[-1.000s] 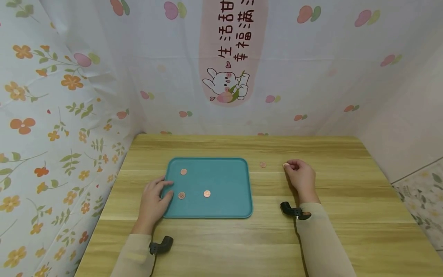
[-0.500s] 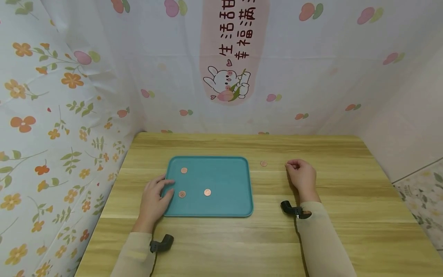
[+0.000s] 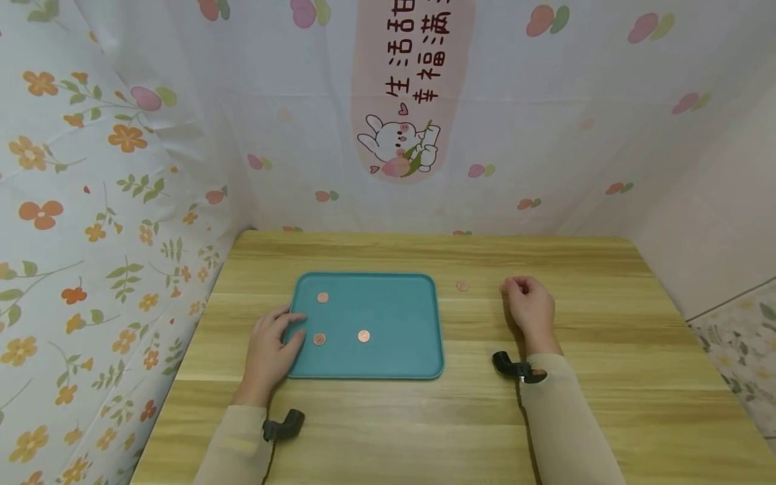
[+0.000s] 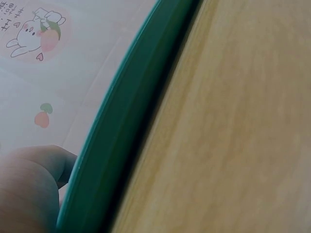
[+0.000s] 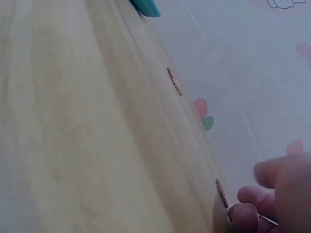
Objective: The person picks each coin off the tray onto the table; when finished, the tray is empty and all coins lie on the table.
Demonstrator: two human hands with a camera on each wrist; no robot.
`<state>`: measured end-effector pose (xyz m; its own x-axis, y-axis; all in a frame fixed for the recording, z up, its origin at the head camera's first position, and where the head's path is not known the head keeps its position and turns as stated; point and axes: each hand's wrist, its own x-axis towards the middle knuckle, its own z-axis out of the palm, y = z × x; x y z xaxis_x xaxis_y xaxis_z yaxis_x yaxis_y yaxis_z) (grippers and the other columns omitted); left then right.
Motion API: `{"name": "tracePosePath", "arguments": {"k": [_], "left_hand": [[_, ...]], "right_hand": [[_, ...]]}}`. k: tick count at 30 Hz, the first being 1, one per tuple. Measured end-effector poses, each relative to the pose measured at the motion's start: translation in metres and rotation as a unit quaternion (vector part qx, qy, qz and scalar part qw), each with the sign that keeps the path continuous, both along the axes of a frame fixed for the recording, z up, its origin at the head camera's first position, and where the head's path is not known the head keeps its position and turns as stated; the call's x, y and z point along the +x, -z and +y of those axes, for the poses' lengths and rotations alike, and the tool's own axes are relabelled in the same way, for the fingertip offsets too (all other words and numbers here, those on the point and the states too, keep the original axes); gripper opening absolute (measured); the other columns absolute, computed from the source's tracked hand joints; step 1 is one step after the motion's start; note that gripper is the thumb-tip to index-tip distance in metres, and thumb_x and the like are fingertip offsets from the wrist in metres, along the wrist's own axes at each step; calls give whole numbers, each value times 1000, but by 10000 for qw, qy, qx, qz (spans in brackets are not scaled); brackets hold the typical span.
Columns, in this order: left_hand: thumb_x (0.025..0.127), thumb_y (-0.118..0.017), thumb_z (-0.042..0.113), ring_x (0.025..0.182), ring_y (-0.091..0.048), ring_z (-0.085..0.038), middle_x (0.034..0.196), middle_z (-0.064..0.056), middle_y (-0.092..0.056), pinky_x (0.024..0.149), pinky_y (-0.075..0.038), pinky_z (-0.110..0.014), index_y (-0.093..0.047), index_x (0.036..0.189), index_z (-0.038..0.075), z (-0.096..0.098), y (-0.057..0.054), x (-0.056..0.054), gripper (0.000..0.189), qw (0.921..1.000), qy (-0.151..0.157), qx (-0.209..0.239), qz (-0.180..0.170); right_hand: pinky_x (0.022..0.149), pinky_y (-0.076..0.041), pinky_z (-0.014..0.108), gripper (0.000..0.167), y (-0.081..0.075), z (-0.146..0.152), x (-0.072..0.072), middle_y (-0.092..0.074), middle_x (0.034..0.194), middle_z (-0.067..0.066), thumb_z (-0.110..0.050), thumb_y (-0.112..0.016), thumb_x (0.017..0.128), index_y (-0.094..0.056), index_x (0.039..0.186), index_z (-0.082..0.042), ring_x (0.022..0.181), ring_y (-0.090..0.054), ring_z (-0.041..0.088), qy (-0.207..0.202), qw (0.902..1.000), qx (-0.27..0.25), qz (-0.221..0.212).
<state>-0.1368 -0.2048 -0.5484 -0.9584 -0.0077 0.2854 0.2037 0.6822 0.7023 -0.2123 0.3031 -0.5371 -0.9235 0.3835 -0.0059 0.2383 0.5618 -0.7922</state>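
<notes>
At right of centre, the right hand (image 3: 529,306) pinches a thin, light, slippery copper coin (image 5: 221,192) by its rim off the counter (image 3: 606,377), while the left hand (image 3: 271,350) lies flat-fingered on the teal tray (image 3: 394,357).

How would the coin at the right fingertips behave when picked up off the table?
The coin is thin, so it likely resists pinching and may slide on the smooth table. Stood on edge it could roll. The right hand has curled fingers at its rim; whether they grip it is unclear.

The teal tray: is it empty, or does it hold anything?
Not empty. The teal tray holds three copper coins. The left hand rests on its left edge; a fourth coin lies outside on the table.
</notes>
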Motion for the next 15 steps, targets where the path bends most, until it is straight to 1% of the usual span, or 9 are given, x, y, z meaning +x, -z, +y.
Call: {"name": "tracePosePath", "arguments": {"k": [3,7,10,13,15], "left_hand": [[95,-74,4,138,-47,-50,149,-25,-58,111,-36,-64,-78,120,3,-1,0,-1,25,10000,10,9,-9],[96,-74,6,138,-47,-49,149,-24,-58,112,-37,-63,-78,121,4,-2,2,-2,26,10000,31,-6,-20],[95,-75,6,138,-48,-48,149,-23,-59,112,-37,-63,-78,121,5,-3,3,-1,26,10000,2,-5,9],[94,-75,5,137,-48,-49,148,-23,-59,112,-36,-64,-78,120,5,-3,3,-2,26,10000,-15,2,60],[94,-76,5,137,-48,-49,148,-23,-60,112,-37,-64,-78,120,5,-2,4,-3,26,10000,-11,2,76]], "right_hand": [[93,-46,38,52,-2,1,-1,-76,117,13,-52,-53,107,-70,126,-6,109,-62,29,10,9998,-165,-138],[95,-47,42,56,-6,3,-2,-72,121,16,-54,-53,106,-68,128,-5,114,-60,32,-24,9992,-293,-261],[93,-48,42,60,-9,1,-2,-67,122,17,-56,-50,107,-66,131,-3,109,-60,33,30,9977,-599,-324],[86,-50,37,62,-12,-1,-4,-69,117,15,-56,-47,107,-66,136,-4,101,-61,27,240,9944,-979,-317],[83,-49,33,62,-14,-3,-6,-72,111,13,-55,-46,107,-66,137,-5,97,-62,22,405,9921,-1151,-277]]}}
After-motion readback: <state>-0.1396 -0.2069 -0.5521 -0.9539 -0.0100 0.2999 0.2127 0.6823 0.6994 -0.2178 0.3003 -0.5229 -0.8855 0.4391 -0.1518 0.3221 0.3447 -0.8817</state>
